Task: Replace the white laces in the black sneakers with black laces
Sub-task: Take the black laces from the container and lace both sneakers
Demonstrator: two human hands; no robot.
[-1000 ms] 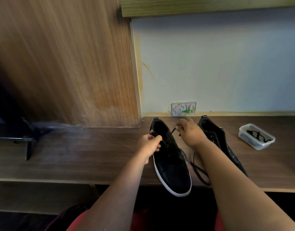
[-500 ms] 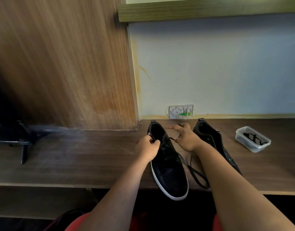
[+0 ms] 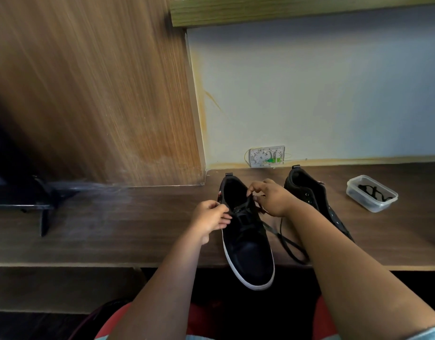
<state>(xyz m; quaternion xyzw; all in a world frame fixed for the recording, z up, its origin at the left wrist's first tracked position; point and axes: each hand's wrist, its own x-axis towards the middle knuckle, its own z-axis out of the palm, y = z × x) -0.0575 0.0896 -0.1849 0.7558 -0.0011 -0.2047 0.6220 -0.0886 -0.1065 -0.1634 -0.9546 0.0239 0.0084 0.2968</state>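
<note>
A black sneaker with a white sole [image 3: 248,246] lies on the wooden desk [image 3: 113,231], its toe hanging over the front edge. My left hand [image 3: 211,218] grips its left eyelet edge. My right hand [image 3: 270,197] pinches the black lace at the top eyelets. The loose black lace [image 3: 289,244] trails down to the right of the shoe. A second black sneaker [image 3: 312,195] stands behind my right forearm, its eyelets bare.
A clear plastic tub [image 3: 371,193] with a black lace inside sits at the right. A white wall box [image 3: 266,157] is fixed behind the shoes. A black stand [image 3: 39,204] occupies the desk's left side, below a wooden panel.
My right hand has shifted left and down onto the top eyelets of the near sneaker. My left hand stays on the shoe's left side.
</note>
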